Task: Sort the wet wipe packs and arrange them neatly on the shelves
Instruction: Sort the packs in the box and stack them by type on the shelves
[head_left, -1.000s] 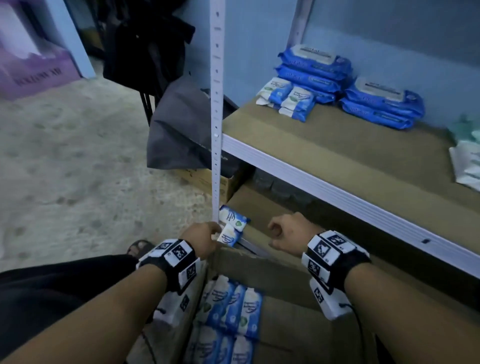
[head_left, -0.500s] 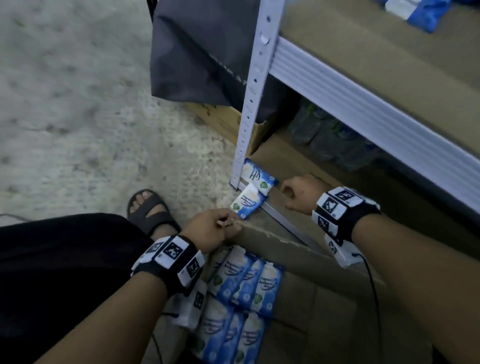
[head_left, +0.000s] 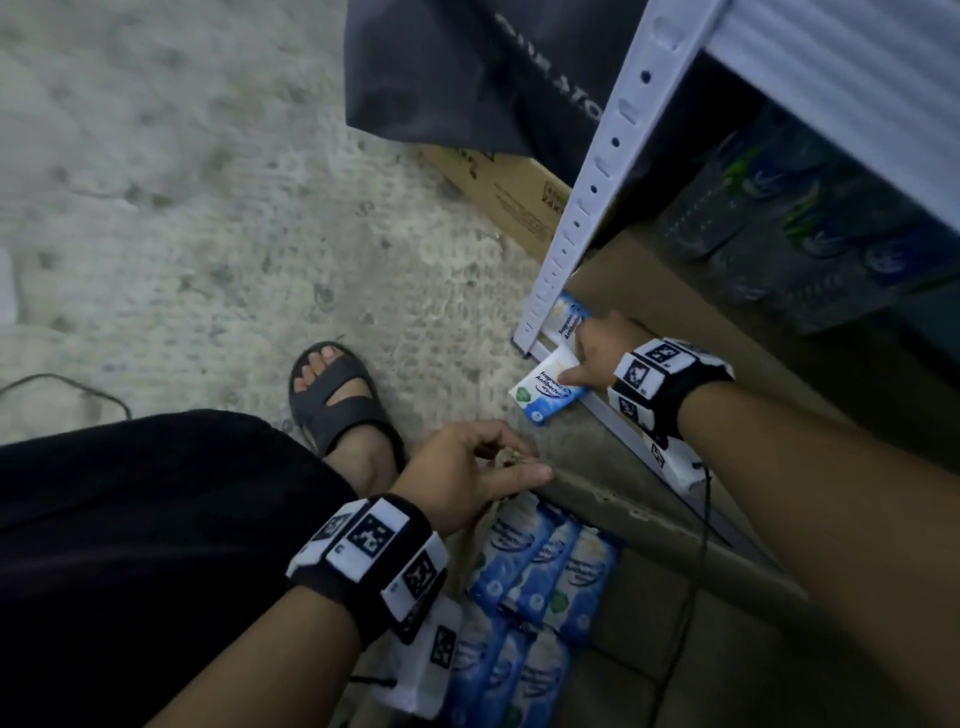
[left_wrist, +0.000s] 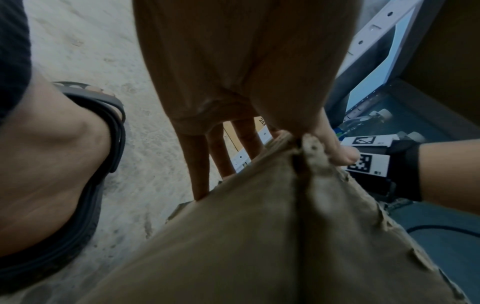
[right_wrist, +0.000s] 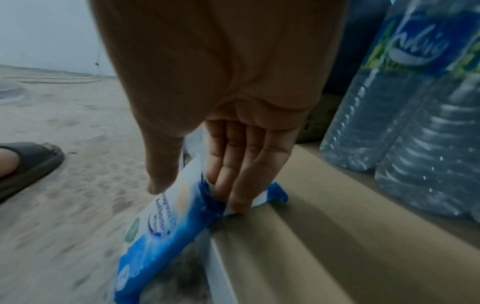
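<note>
Head view: the step in hand looks like picking up a stray pack (head_left: 549, 391) that lies at the foot of the shelf post (head_left: 587, 202). The right hand (head_left: 597, 353) has fingers and thumb closing on it; a second pack (head_left: 571, 318) lies just behind. The left hand (head_left: 467, 475) pinches the flap (head_left: 623, 506) of the box, which contains rows of packs (head_left: 540, 571).

Left wrist view: thumb and fingers (left_wrist: 335, 148) clamp the torn flap edge (left_wrist: 309, 152).

Right wrist view: the fingers (right_wrist: 233, 164) curl over the pack's edge, the thumb lies on its face. Bottles (right_wrist: 415, 102) stand on the low shelf. I think the next move needs a firm lift, clear of the shelf rail.
</note>
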